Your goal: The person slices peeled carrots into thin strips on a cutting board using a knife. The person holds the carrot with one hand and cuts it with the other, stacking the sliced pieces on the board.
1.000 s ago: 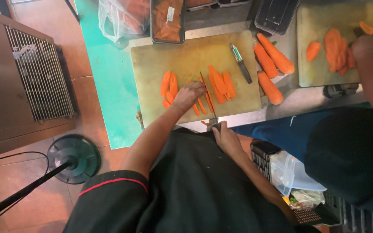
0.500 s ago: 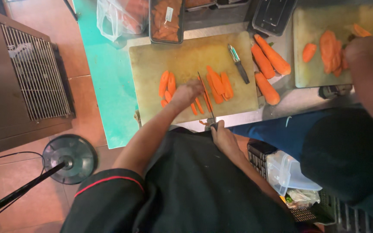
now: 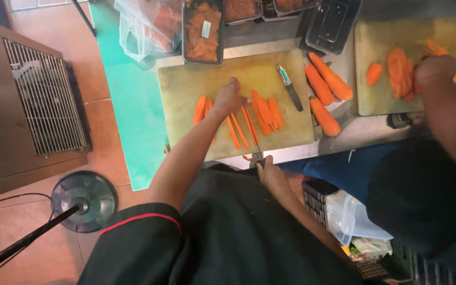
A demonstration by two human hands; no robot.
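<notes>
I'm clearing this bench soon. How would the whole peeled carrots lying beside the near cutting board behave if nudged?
The whole peeled carrots look round and tapered, so they would probably roll, curving toward the thin end. They seem stiff, not floppy. Peeled surfaces may be damp and slippery. One lies near the counter edge and might roll off.

Single head-worn camera, looking steeply down from above wearer's torso; tabletop (image 3: 344,138) with cutting board (image 3: 196,89) at far edge, floor at left, co-worker's arm at right; moderate distance.

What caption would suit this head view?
Left hand steadies carrot strips on a cutting board while the right hand slices with a knife.
</notes>
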